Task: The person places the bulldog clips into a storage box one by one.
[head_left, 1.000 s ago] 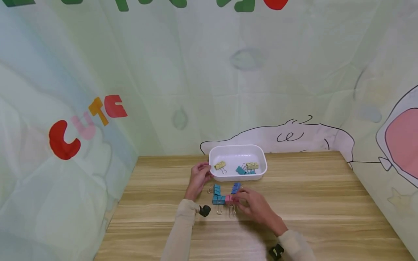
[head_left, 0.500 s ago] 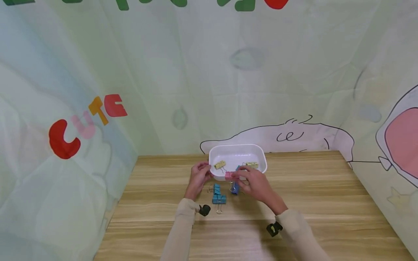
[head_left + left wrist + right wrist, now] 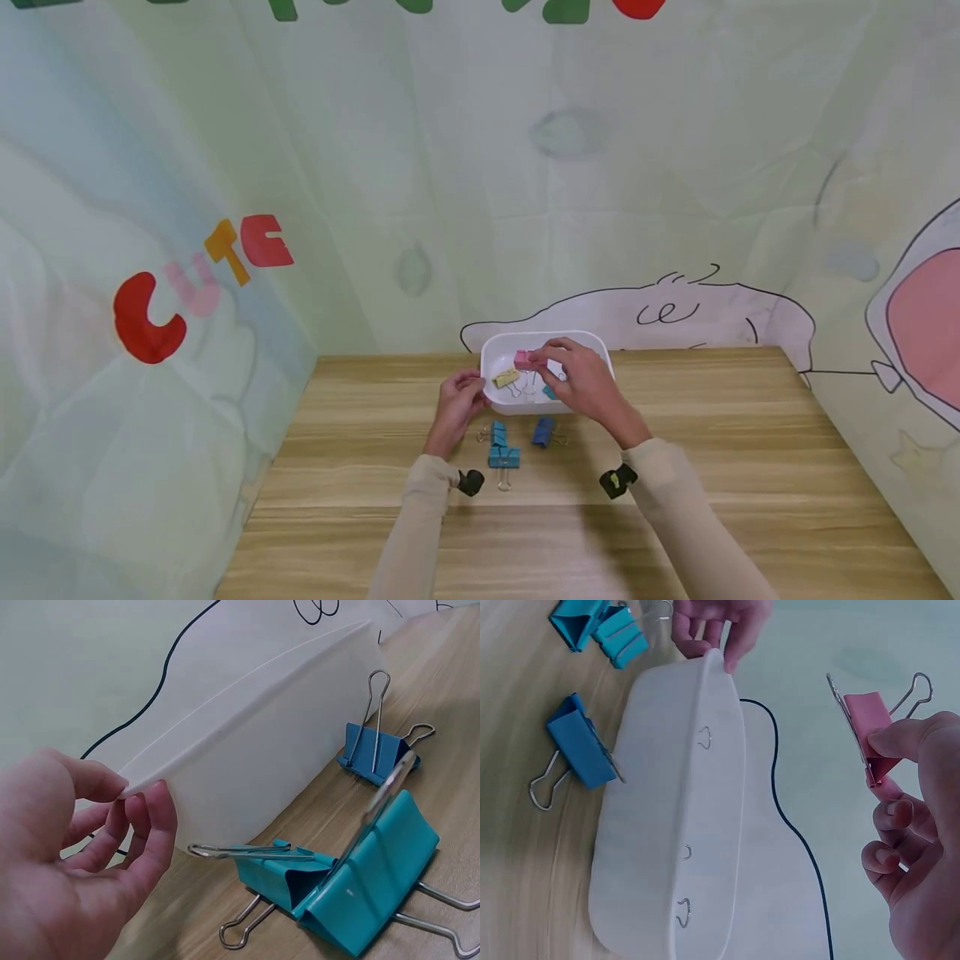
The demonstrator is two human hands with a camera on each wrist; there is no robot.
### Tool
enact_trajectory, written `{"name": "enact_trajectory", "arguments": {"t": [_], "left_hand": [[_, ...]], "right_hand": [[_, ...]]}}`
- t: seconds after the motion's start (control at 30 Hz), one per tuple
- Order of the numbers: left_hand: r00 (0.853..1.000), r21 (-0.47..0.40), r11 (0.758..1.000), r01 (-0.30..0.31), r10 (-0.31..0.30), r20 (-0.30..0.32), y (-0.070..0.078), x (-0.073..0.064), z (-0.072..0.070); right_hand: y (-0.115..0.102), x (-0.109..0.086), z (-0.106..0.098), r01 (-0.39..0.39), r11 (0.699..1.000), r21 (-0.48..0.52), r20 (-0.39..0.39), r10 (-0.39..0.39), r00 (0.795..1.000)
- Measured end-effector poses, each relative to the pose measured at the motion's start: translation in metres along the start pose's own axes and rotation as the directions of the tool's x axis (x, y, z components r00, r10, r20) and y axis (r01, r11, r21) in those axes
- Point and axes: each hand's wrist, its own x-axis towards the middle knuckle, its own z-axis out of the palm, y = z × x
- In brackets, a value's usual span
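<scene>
My left hand (image 3: 82, 847) pinches the left end of a white plastic box's rim (image 3: 247, 705) between thumb and fingers. Over that box, my right hand (image 3: 585, 379) holds a pink binder clip (image 3: 868, 724) between thumb and fingertip, its wire handles sticking out. Inside the box lie a yellow binder clip (image 3: 506, 378) on the left and a teal one (image 3: 550, 392), partly behind my right hand. In front, two teal binder clips, one upright (image 3: 498, 434) and one crosswise (image 3: 504, 457), lie together on the table. A blue binder clip (image 3: 543, 432) lies to their right.
The wooden table (image 3: 360, 500) ends at a printed cloth backdrop (image 3: 420, 208) right behind the box. Black wrist cameras sit on both forearms, the left one (image 3: 471, 482) close to the teal clips.
My right hand has lifted the pink binder clip from beside the teal clips and carried it away from me, over the box. My left hand has stayed on the rim.
</scene>
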Motion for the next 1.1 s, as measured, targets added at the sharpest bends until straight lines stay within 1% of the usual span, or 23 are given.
{"name": "enact_trajectory", "arguments": {"t": [0.17,0.3,0.4,0.67,0.93,1.1], "left_hand": [[1.000,0.001,1.000,0.000,0.000,0.009,0.000,0.001,-0.001],[1.000,-0.002,1.000,-0.008,0.008,0.016,0.000,0.001,-0.001],[1.000,-0.001,1.000,-0.007,0.007,0.013,0.001,0.000,-0.001],[1.000,0.002,1.000,-0.002,0.002,0.014,-0.001,0.001,-0.003],[1.000,0.007,1.000,-0.009,0.009,0.005,-0.002,0.001,-0.002],[1.000,0.006,1.000,-0.019,0.019,0.008,-0.003,0.001,-0.002]], "right_hand": [[0.002,0.007,-0.002,-0.022,1.000,-0.021,-0.002,0.022,1.000],[0.005,0.011,-0.003,-0.013,0.999,-0.036,-0.023,0.013,1.000],[0.007,0.013,-0.004,-0.014,0.999,-0.038,-0.024,0.013,1.000],[0.008,0.016,-0.005,-0.092,0.996,-0.014,-0.001,0.092,0.996],[0.011,0.015,-0.002,-0.127,0.992,-0.028,0.015,0.127,0.992],[0.011,0.012,-0.001,-0.172,0.984,-0.040,0.062,0.174,0.983]]}}
